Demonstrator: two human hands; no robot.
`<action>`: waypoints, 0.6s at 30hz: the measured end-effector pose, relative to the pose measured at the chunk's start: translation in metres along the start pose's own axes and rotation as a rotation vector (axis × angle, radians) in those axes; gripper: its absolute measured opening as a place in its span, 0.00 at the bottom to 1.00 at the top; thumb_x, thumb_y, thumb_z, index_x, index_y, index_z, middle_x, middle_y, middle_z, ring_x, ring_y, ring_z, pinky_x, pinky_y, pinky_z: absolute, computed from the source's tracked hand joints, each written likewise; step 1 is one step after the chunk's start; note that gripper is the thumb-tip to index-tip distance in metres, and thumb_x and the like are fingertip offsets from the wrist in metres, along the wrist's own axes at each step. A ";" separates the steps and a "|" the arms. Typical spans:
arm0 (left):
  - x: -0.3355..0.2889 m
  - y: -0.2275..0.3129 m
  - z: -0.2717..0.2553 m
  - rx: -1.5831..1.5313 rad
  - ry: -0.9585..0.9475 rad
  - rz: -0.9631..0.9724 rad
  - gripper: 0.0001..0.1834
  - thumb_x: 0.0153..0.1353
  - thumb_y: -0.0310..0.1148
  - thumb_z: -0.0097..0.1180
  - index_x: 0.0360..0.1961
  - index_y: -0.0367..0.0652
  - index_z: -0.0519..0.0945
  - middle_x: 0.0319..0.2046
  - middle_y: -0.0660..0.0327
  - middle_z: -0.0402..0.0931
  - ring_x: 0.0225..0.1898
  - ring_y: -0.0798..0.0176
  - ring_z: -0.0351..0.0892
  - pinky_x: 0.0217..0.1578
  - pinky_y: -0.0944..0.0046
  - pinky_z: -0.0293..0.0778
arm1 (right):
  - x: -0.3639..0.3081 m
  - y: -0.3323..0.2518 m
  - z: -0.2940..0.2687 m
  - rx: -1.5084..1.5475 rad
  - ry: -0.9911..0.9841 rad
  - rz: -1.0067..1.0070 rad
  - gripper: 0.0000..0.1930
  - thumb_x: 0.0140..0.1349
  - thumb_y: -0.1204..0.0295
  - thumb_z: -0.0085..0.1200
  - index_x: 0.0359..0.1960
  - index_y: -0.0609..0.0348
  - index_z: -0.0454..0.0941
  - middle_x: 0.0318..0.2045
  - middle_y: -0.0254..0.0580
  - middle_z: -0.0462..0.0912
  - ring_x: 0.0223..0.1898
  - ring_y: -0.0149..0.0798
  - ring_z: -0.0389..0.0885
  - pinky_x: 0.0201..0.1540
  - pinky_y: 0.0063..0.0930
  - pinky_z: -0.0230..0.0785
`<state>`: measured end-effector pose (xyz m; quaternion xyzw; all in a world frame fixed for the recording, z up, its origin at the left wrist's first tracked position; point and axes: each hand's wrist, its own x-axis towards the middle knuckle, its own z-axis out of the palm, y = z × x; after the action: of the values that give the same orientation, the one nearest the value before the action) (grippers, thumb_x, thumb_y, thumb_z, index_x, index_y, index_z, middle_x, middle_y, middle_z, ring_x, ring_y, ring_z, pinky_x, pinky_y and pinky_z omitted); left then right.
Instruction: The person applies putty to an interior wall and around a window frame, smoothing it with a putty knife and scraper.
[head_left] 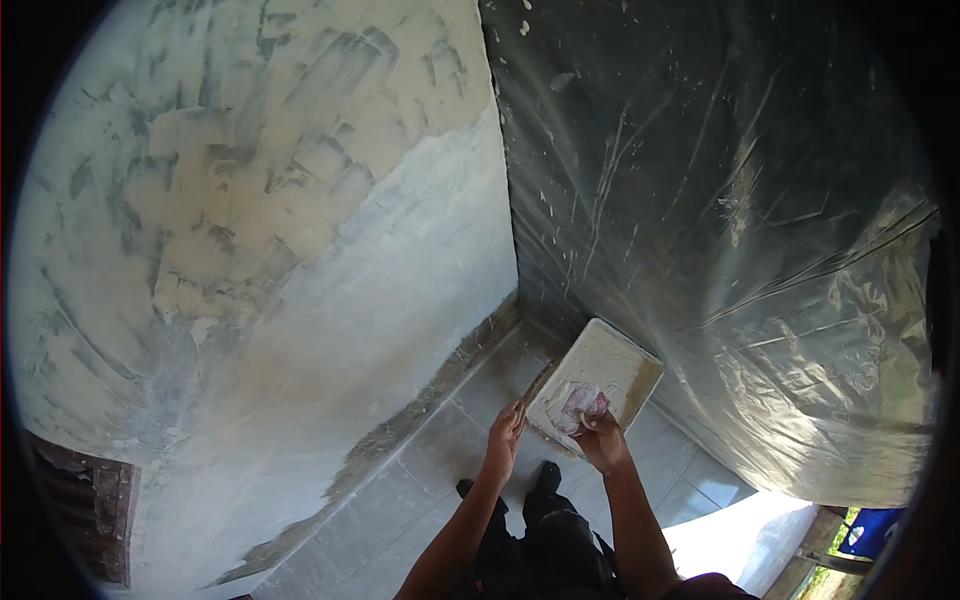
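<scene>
In front of me a rectangular white tray (pixel 647 375) is tilted, its inside smeared with wet off-white plaster. The fingers of my left hand (pixel 505 430) are closed on its near left edge. Over the tray's near part, my right hand (pixel 603 440) pinches a pinkish-red and white, plaster-smeared piece (pixel 580 402). Plaster covers much of that piece, so I cannot make out its exact kind. To my left stands a wall (pixel 270 190), with patchy cream plaster on its upper part and a smoother whitish coat lower down.
Dark plastic sheeting (pixel 700 170) hangs on the right, creased and spotted with white splashes. Grey floor tiles (pixel 430 460) run beneath the tray and my dark shoes (pixel 547 477). A brown-framed opening (pixel 85 510) is at lower left, and a blue item (pixel 872 533) at lower right.
</scene>
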<state>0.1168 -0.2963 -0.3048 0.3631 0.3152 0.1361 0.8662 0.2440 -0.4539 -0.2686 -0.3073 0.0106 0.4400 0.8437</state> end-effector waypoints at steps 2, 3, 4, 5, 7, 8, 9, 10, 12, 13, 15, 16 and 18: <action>-0.008 0.029 -0.009 0.005 -0.009 0.115 0.37 0.69 0.44 0.49 0.72 0.35 0.54 0.73 0.51 0.53 0.75 0.54 0.48 0.73 0.56 0.43 | 0.015 0.004 0.035 -0.087 -0.034 -0.030 0.30 0.56 0.74 0.59 0.62 0.60 0.67 0.53 0.40 0.78 0.55 0.41 0.77 0.59 0.40 0.70; -0.013 0.047 -0.016 0.016 -0.009 0.165 0.37 0.69 0.44 0.49 0.72 0.35 0.54 0.73 0.51 0.53 0.75 0.54 0.48 0.73 0.56 0.43 | 0.023 0.008 0.055 -0.084 -0.084 -0.036 0.30 0.56 0.74 0.59 0.62 0.60 0.67 0.53 0.40 0.78 0.55 0.41 0.77 0.59 0.40 0.70; -0.019 0.065 -0.025 0.076 0.083 0.256 0.35 0.69 0.40 0.48 0.72 0.34 0.54 0.73 0.51 0.52 0.75 0.54 0.48 0.73 0.56 0.43 | 0.032 0.015 0.075 -0.131 -0.067 -0.059 0.29 0.57 0.75 0.58 0.62 0.61 0.67 0.53 0.41 0.78 0.54 0.41 0.78 0.58 0.39 0.71; -0.030 0.080 -0.032 0.130 0.179 0.328 0.34 0.70 0.36 0.47 0.72 0.34 0.53 0.73 0.51 0.51 0.75 0.54 0.48 0.73 0.56 0.43 | 0.034 0.023 0.092 -0.178 -0.031 -0.079 0.28 0.58 0.76 0.57 0.62 0.62 0.67 0.52 0.41 0.78 0.53 0.42 0.79 0.58 0.38 0.71; -0.050 0.117 -0.050 0.155 0.153 0.454 0.37 0.68 0.33 0.49 0.73 0.34 0.49 0.75 0.47 0.45 0.77 0.52 0.41 0.72 0.56 0.41 | 0.044 0.035 0.133 -0.221 -0.078 -0.100 0.25 0.63 0.77 0.52 0.63 0.64 0.65 0.54 0.44 0.77 0.54 0.42 0.79 0.57 0.37 0.72; -0.060 0.134 -0.057 0.212 0.179 0.521 0.37 0.68 0.32 0.49 0.73 0.34 0.49 0.75 0.47 0.45 0.77 0.51 0.40 0.72 0.56 0.41 | 0.047 0.044 0.157 -0.259 -0.102 -0.106 0.24 0.65 0.78 0.50 0.64 0.65 0.65 0.55 0.45 0.77 0.54 0.41 0.78 0.57 0.36 0.72; -0.070 0.154 -0.061 0.268 0.204 0.593 0.37 0.68 0.30 0.48 0.73 0.35 0.48 0.75 0.47 0.45 0.77 0.51 0.38 0.72 0.55 0.40 | 0.049 0.053 0.184 -0.298 -0.130 -0.115 0.23 0.68 0.78 0.47 0.64 0.65 0.64 0.56 0.45 0.76 0.55 0.41 0.78 0.56 0.34 0.72; -0.077 0.171 -0.063 0.330 0.202 0.653 0.39 0.63 0.26 0.49 0.73 0.34 0.49 0.75 0.46 0.45 0.77 0.50 0.39 0.73 0.55 0.39 | 0.052 0.063 0.206 -0.313 -0.154 -0.152 0.21 0.70 0.78 0.44 0.64 0.67 0.65 0.57 0.45 0.77 0.55 0.39 0.78 0.56 0.33 0.71; -0.094 0.208 -0.067 0.447 0.198 0.776 0.40 0.61 0.24 0.49 0.73 0.34 0.49 0.75 0.46 0.46 0.77 0.50 0.39 0.73 0.54 0.39 | 0.066 0.090 0.239 -0.359 -0.208 -0.190 0.20 0.70 0.78 0.45 0.64 0.67 0.65 0.56 0.44 0.77 0.55 0.38 0.78 0.57 0.32 0.71; -0.103 0.228 -0.067 0.564 0.188 0.878 0.41 0.58 0.22 0.49 0.73 0.34 0.49 0.74 0.45 0.47 0.77 0.51 0.40 0.73 0.53 0.40 | 0.070 0.102 0.260 -0.407 -0.240 -0.226 0.20 0.70 0.78 0.46 0.63 0.67 0.66 0.55 0.43 0.78 0.55 0.36 0.78 0.58 0.32 0.70; -0.131 0.269 -0.076 0.718 0.219 0.980 0.42 0.55 0.23 0.52 0.72 0.32 0.51 0.73 0.42 0.49 0.76 0.47 0.43 0.73 0.50 0.42 | 0.071 0.125 0.309 -0.413 -0.292 -0.285 0.20 0.70 0.79 0.46 0.63 0.68 0.68 0.53 0.42 0.79 0.54 0.32 0.77 0.59 0.29 0.67; -0.144 0.288 -0.086 0.907 0.230 1.104 0.41 0.57 0.27 0.53 0.71 0.32 0.52 0.73 0.42 0.49 0.76 0.45 0.44 0.73 0.49 0.42 | 0.068 0.136 0.335 -0.492 -0.343 -0.359 0.19 0.70 0.80 0.45 0.62 0.69 0.68 0.52 0.41 0.80 0.54 0.30 0.76 0.59 0.27 0.66; -0.175 0.327 -0.111 1.315 0.302 1.326 0.39 0.58 0.32 0.54 0.68 0.30 0.56 0.71 0.37 0.53 0.74 0.37 0.47 0.72 0.42 0.44 | 0.059 0.153 0.386 -0.588 -0.402 -0.493 0.19 0.69 0.84 0.42 0.61 0.69 0.71 0.51 0.39 0.80 0.54 0.28 0.75 0.58 0.24 0.65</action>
<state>-0.0910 -0.0887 -0.0520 0.8623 0.1670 0.4413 0.1836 0.0682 -0.1416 -0.0506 -0.4361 -0.3535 0.2609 0.7853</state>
